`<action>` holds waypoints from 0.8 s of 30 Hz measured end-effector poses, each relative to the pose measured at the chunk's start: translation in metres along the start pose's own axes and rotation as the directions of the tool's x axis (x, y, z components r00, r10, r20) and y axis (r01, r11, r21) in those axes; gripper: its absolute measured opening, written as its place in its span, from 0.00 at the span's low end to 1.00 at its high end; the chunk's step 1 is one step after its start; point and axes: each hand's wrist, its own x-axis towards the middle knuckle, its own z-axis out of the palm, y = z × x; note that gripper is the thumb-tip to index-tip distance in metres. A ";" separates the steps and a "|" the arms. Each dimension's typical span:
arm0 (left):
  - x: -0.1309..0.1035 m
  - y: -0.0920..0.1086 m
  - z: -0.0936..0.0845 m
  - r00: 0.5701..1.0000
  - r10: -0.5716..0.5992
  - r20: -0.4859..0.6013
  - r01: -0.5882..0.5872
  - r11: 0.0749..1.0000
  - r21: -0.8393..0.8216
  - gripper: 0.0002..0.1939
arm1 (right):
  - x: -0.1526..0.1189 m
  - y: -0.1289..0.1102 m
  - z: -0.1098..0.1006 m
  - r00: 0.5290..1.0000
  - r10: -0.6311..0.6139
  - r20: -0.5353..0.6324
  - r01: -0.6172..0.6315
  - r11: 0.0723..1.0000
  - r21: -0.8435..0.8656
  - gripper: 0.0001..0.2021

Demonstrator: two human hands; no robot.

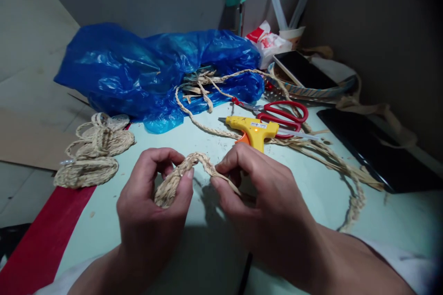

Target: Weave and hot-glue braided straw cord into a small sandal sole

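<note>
Between my hands is a braided straw piece (168, 187), an oval coil of plaited cord. My left hand (152, 203) is closed around the coil, its thumb pressed on the near face. My right hand (259, 193) pinches the loose braid end (206, 163), which arches up from the coil between the two hands. Just beyond my right hand lies a yellow glue gun (254, 129) with an orange trigger. Red-handled scissors (285, 117) rest behind it. A long plaited straw cord (199, 124) runs from a blue plastic bag around the glue gun.
Several small woven straw slippers (100, 143) sit at the left. The blue plastic bag (131, 64) fills the back. On the right are a black tablet-like slab (374, 147), a phone (304, 69) on a basket (341, 87), and a cup of glue sticks (292, 37).
</note>
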 end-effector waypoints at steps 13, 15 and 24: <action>-0.005 0.014 0.013 0.995 -0.022 0.093 0.043 0.974 -0.224 0.15 | 0.004 0.005 -0.009 1.000 0.004 0.021 -0.005 0.995 0.095 0.08; -0.003 0.015 0.011 0.989 -0.043 0.140 0.080 0.959 -0.273 0.15 | 0.006 0.008 -0.011 1.000 0.005 0.021 -0.007 0.995 0.103 0.07; 0.007 0.017 0.002 0.943 -0.158 0.293 0.266 0.886 -0.378 0.02 | 0.007 0.010 -0.011 0.999 0.035 0.021 -0.036 0.995 0.093 0.09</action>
